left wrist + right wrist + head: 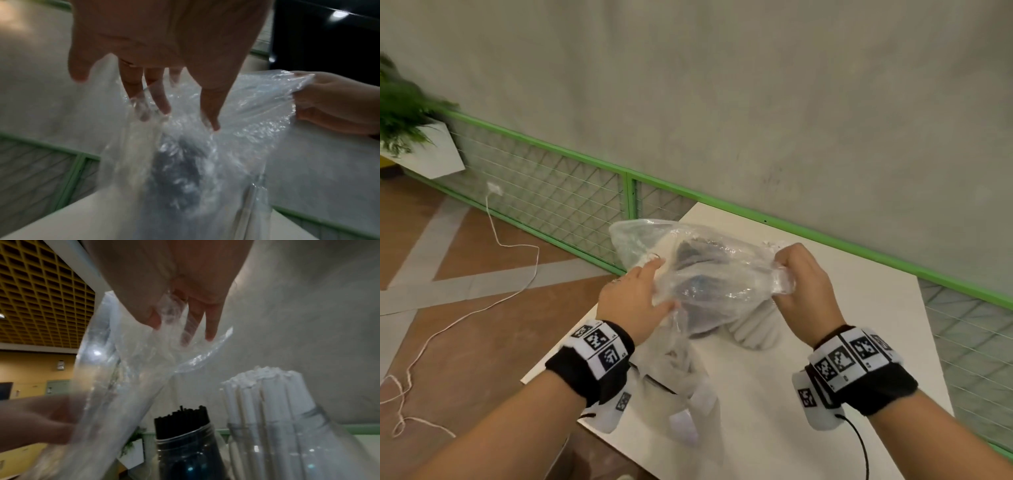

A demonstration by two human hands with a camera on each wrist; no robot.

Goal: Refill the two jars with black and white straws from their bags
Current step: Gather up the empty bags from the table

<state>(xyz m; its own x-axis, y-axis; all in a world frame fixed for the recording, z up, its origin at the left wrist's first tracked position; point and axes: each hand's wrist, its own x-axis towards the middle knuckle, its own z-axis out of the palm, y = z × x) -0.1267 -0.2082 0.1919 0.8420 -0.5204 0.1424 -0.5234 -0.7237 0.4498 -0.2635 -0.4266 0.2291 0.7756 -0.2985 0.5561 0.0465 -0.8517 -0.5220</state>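
Above the white table [825, 359] I hold a clear plastic bag [722, 270] between both hands. My right hand [798, 274] grips the bag's crumpled right edge with curled fingers. On the bag's left side my left hand [640, 291] lies with fingers straight, some under the film [141, 110]. A dark shape shows through the bag. Below it stand two clear jars, one of black straws [183, 423] and one of white straws [267, 402]. In the head view the bag and my wrists mostly hide them.
The table's left edge drops to a brown tiled floor with a white cord [493, 233] lying on it. A green mesh railing [626, 178] runs along the grey wall behind the table. A white planter [431, 150] hangs at far left.
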